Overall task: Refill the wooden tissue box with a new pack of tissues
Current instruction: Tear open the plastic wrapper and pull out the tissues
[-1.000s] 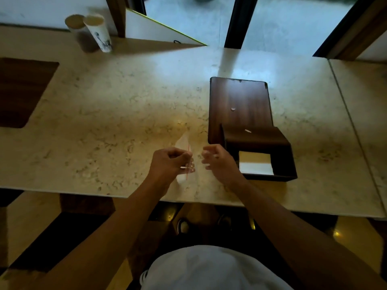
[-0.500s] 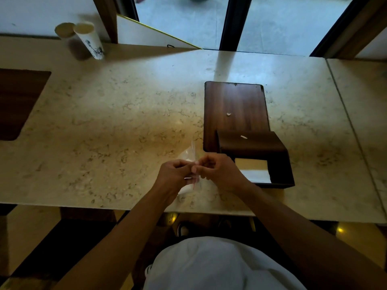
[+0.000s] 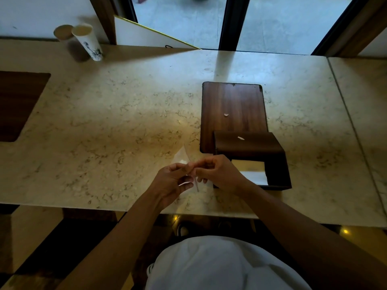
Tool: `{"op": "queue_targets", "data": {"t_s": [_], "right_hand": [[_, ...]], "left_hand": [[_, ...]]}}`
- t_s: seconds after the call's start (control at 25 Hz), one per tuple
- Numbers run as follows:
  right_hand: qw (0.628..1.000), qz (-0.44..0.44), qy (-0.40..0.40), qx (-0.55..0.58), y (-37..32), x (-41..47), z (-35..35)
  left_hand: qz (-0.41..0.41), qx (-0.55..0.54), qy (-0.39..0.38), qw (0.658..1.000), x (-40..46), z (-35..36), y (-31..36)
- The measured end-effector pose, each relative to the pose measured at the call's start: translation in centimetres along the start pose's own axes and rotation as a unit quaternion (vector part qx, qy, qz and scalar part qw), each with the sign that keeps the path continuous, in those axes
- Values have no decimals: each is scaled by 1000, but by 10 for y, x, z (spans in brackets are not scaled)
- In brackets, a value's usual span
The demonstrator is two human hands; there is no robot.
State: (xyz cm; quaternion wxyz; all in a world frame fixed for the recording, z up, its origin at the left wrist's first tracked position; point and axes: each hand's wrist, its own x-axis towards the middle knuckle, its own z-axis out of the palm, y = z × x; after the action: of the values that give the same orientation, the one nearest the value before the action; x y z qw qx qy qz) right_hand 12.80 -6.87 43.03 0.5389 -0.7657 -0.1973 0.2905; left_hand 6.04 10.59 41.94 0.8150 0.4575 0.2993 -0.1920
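A clear plastic tissue wrapper with a thin red strip is pinched between my left hand and my right hand, just above the marble table's near edge. Right of my hands lies the dark wooden tissue box, opened: its flat lid panel stretches away from me, and the box body shows a pale rectangle inside. Two small white scraps lie on the wood. No full pack of tissues is visible.
The marble table has a dark wooden inset at the far left. Two paper cups stand at the back left. A white board with a yellow edge leans behind the table. A seam splits the tabletop at the right.
My hands were slightly apart a second ago; they have come together and now both pinch the clear wrapper. The view has shifted a little.
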Motion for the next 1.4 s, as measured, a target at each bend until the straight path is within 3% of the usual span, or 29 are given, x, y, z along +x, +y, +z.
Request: {"op": "queue_targets", "data": {"t_s": [0.32, 0.96, 1.4], "right_hand": [[997, -4, -30, -70, -10, -8, -3], [996, 36, -34, -78, -14, -12, -8], [994, 23, -86, -68, -13, -9, -15]], "left_hand": [[5, -17, 12, 1000, -2, -1, -13], [45, -19, 6, 999, -5, 3, -26], [114, 98, -12, 989, -18, 2, -17]]}}
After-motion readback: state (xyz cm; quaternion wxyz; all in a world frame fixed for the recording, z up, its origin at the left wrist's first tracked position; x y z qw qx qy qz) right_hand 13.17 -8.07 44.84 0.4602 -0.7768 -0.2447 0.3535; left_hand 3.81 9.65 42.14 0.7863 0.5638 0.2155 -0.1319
